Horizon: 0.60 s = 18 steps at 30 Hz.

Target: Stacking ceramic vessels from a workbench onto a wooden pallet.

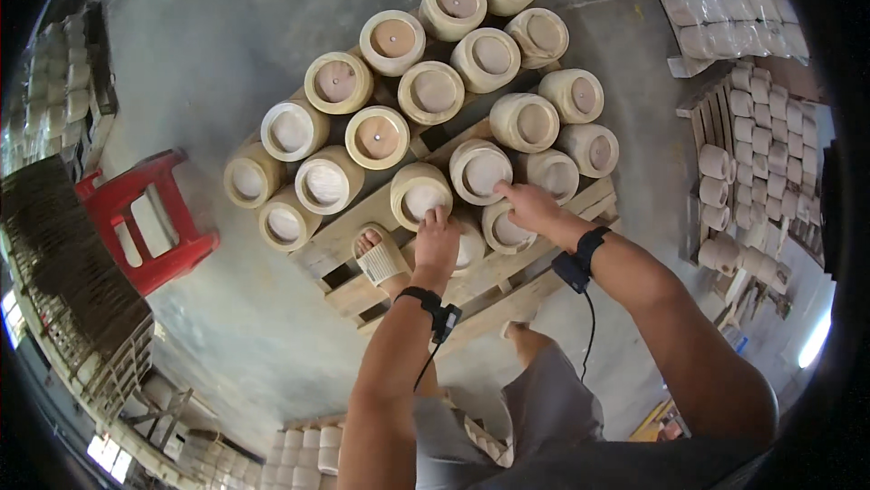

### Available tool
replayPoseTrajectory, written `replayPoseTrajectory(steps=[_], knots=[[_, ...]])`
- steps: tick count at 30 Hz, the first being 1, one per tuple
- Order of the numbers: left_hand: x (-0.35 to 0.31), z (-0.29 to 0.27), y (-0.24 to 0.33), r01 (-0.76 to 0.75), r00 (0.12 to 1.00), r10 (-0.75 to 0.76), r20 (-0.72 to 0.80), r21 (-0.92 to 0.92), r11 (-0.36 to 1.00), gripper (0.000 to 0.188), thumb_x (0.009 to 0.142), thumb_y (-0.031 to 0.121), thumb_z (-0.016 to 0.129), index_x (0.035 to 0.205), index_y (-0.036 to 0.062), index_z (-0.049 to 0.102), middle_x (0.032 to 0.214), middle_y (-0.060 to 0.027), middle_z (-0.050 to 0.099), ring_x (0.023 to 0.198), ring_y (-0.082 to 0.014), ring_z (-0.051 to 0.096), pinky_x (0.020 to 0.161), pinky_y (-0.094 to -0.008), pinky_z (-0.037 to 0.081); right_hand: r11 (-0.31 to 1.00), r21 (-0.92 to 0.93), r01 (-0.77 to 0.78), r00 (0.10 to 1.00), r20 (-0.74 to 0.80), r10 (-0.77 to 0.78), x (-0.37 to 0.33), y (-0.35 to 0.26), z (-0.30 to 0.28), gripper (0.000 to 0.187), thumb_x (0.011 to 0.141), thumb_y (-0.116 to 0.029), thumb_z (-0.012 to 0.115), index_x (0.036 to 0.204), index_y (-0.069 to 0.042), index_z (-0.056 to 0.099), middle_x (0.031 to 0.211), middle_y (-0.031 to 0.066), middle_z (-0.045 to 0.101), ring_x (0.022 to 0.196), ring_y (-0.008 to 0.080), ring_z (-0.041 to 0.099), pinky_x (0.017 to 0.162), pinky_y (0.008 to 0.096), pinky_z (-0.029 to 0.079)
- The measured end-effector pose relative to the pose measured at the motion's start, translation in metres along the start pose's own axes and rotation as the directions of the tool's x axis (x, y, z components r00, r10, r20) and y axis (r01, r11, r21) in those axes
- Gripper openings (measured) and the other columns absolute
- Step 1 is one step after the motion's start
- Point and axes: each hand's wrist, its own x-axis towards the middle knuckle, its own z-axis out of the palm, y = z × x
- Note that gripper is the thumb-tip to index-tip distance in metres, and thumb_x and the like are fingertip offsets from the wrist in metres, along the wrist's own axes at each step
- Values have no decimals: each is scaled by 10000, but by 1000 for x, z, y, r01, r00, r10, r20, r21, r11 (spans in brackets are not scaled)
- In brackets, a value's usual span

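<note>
Pale, rounded pots stand close together on a wooden pallet [512, 295], each with a flat, recessed round end facing up. My left hand [437, 244] reaches over a front pot [419, 180], its fingers curled over the near rim. Just right of that, my right hand [535, 207] grips the right-hand rim of another pot [480, 164] with thumb and fingertips. Below my right hand sits a third pot [507, 235]. One more pot [468, 250] is partly hidden beside my left hand. Both wrists wear black bands with small cabled boxes.
A red plastic stool [186, 250] stands on the concrete floor at left. My sandalled foot [381, 259] rests on the pallet's near left part. Wrapped stacks of pots [725, 1] stand at far right, with more stacked pots [770, 141] below them. A woven structure [68, 245] is at left.
</note>
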Motion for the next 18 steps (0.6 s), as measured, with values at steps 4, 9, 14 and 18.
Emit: replayPoseTrajectory(steps=[4,9,14,18], knots=[[-8,14,12,42,999,-42,23,4,999,196,826,153,573,967,51,663,1106,-140,540,1041,-288,521,870,-390,470,998,58,-31,999,-33,33,-9,15,16,480,809,-45,592,1274,-110,495,1050,201,646,988,408,616,835,489,494],[-7,12,13,114,993,-114,7,-14,993,209,827,152,571,1004,74,653,1147,-145,531,1082,-293,506,896,-412,448,993,111,-27,999,-31,31,-10,18,14,487,824,-68,602,1296,-127,501,1110,184,630,1037,384,602,849,479,495],[-11,5,13,94,994,-97,40,68,993,320,846,149,552,1146,83,638,1215,-168,516,1169,-329,480,1038,-463,384,995,96,31,996,-87,-23,-11,24,23,482,830,-85,617,1296,-133,502,1116,175,630,1037,370,606,857,469,498],[-23,12,16,124,992,-124,2,30,992,374,859,149,540,1221,80,602,1297,-202,482,1267,-368,431,1117,-505,303,993,102,51,993,-115,-39,-13,23,22,520,820,-64,625,1318,-141,494,1123,167,634,1028,371,612,857,466,503]])
